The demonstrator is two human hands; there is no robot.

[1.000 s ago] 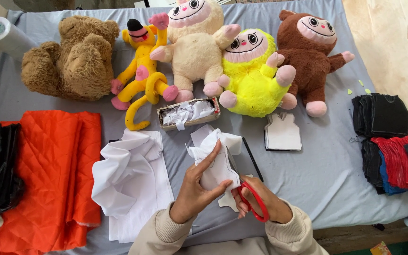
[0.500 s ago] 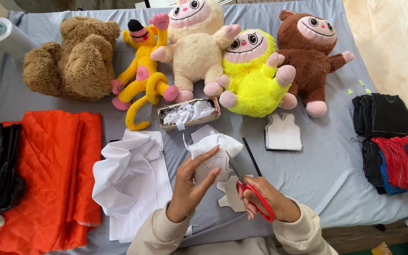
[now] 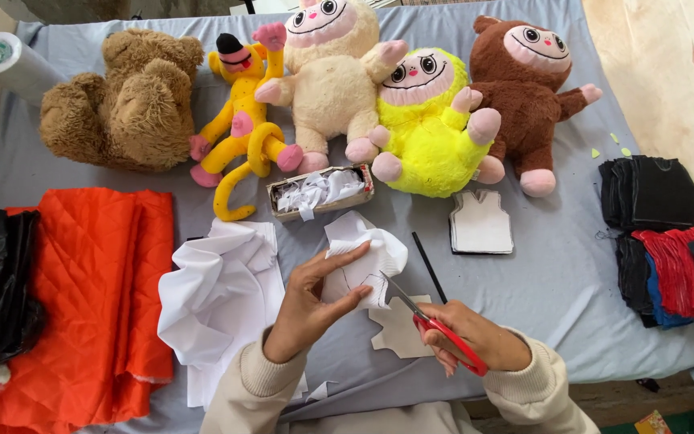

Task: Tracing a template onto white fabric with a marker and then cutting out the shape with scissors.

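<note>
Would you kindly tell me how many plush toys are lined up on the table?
5: brown bear far left, yellow monkey, cream toy, yellow toy, brown toy far right.

Soft, even daylight fills the scene, bright without being harsh. Shadows are faint and short: a thin dark edge sits under the left hand (image 3: 311,309) and beneath the row of plush toys (image 3: 339,88), which suggests diffuse light from above, perhaps slightly from the far side. The white fabric piece (image 3: 359,265) and the crumpled white cloth (image 3: 218,297) come close to overexposure, their folds partly washed out. The black cloth stack (image 3: 648,193) loses detail in its darkest parts. Focus is sharp across the grey table cover (image 3: 556,281). Mild wide-angle bending shows at the frame's corners.
</note>
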